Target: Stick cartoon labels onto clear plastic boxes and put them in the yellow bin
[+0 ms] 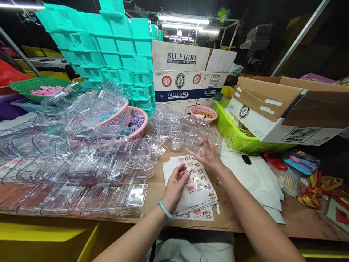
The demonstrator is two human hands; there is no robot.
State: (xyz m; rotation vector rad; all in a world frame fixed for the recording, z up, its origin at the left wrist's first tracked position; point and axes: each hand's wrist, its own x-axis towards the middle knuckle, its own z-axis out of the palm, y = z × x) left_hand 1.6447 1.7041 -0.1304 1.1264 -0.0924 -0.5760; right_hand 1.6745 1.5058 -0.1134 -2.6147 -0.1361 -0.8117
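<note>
Running lengthwise away from you, the sticker sheets [203, 178] lie beneath your left hand [176, 185] — fingers loosely curled, apart; your right hand [209, 154], fingers spread, is nearer the clear case [194, 145] beyond the sheets — contact unclear.

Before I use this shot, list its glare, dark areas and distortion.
In the head view, the lamps burn out to white; bright reflections break up the clear cases and glint on the sticker sheet; much of the upper right is near black; the crates lean at upper left, probably from wide-angle stretch.
</note>
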